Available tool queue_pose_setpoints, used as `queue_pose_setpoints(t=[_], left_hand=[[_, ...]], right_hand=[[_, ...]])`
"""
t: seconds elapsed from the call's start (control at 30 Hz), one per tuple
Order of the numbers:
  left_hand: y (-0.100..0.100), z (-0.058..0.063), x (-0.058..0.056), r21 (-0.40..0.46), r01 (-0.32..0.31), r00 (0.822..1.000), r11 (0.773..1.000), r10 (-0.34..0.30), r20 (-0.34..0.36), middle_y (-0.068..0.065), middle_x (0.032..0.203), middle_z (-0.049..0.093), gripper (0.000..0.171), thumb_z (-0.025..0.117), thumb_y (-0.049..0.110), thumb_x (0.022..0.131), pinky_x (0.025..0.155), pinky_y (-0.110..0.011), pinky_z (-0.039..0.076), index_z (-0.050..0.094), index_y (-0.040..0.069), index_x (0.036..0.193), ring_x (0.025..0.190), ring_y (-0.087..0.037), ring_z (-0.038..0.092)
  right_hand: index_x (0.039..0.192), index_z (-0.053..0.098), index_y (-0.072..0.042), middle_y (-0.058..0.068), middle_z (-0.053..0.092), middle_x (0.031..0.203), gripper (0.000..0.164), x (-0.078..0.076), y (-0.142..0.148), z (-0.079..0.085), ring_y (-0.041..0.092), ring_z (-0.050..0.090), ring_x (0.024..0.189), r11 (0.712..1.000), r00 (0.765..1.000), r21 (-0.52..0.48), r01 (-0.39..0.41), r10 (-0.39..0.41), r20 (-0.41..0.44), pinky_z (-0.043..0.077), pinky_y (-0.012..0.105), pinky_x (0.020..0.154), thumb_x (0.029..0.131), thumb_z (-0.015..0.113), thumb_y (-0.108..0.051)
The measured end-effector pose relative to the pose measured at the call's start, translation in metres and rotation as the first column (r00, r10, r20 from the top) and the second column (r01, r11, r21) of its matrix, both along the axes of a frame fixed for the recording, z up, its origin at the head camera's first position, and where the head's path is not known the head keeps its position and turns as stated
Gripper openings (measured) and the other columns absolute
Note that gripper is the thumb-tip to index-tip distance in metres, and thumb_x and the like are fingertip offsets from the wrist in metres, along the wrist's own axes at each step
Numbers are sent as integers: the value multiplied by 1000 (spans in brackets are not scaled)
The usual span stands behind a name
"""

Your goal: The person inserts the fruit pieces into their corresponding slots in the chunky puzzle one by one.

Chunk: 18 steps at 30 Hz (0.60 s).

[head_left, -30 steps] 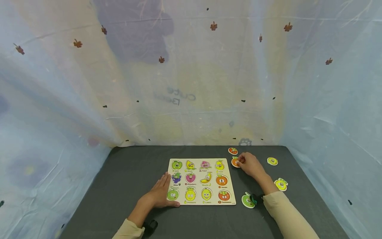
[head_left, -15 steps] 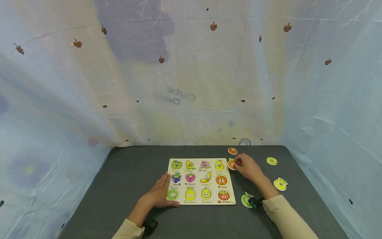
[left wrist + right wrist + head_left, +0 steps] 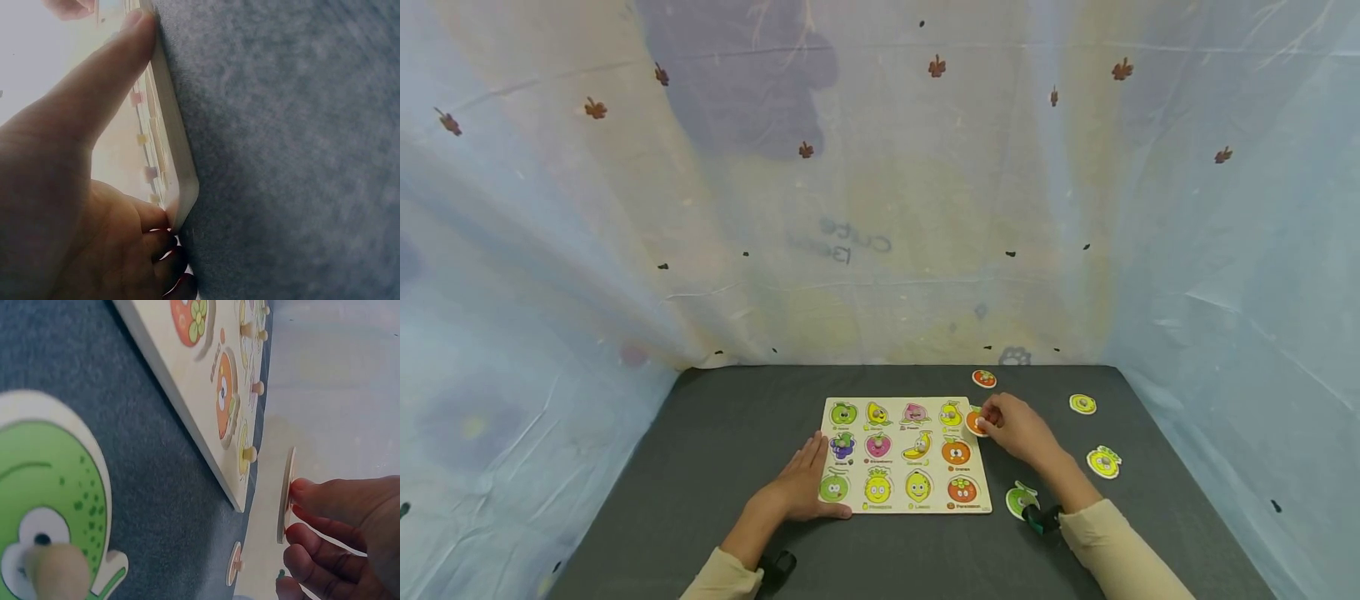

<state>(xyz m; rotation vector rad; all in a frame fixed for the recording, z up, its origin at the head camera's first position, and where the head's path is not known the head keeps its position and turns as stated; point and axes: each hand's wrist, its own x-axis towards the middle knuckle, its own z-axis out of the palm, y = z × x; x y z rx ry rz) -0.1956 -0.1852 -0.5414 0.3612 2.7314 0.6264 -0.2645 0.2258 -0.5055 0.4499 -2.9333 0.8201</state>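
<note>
A pale wooden fruit puzzle board lies on the dark table. My left hand rests along its left edge, fingers straight, with the thumb against the near edge in the left wrist view. My right hand pinches an orange puzzle piece just above the board's upper right edge. In the right wrist view this piece is seen edge-on, raised and tilted nearly upright; fingers hide its knob. The orange recess holds no knobbed piece. Knobbed pieces, such as the banana, sit in other recesses.
Right of the board lie a green melon piece, a yellow pineapple piece and a yellow lemon piece. A red-orange persimmon piece lies near the back edge. A patterned curtain hangs behind the table.
My right hand has moved left and toward me, bringing the orange puzzle piece from beside the board to over its upper right edge. The left hand has stayed put.
</note>
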Motion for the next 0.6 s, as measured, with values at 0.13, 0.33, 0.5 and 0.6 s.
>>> queue_pose_setpoints(t=[0.13,0.33,0.5,0.6], left_hand=[[0,-1,0,3,1,1000,1000,-1,1,-27,177,8,135,91,59,80,132,-57,19,14,-8,169,165,-43,12],[0,0,0,1,5,1000,1000,-5,-5,-27,177,8,135,91,59,80,132,-58,18,14,-8,169,164,-43,12],[0,1,0,12,8,1000,1000,-8,-3,-28,177,8,135,92,58,80,132,-59,18,14,-8,168,164,-44,12],[0,1,0,7,3,1000,1000,-3,-1,-27,177,8,135,91,59,80,132,-57,18,14,-7,169,165,-43,12]], right_hand=[[97,71,-10,-1,61,87,10,4,-2,0,14,55,75,1000,1000,-14,-13,13,3,50,36,67,99,80,-15],[98,70,-12,-1,60,88,10,9,-6,-2,13,54,75,1000,1000,-9,-20,20,12,49,35,67,99,80,-16],[98,71,-13,-2,59,87,10,13,-9,-3,14,53,74,1000,1000,-7,-16,16,23,47,35,66,99,80,-17],[98,71,-13,-2,58,87,10,15,-11,-4,13,53,73,1000,999,-7,-20,20,25,47,35,66,100,80,-17]])
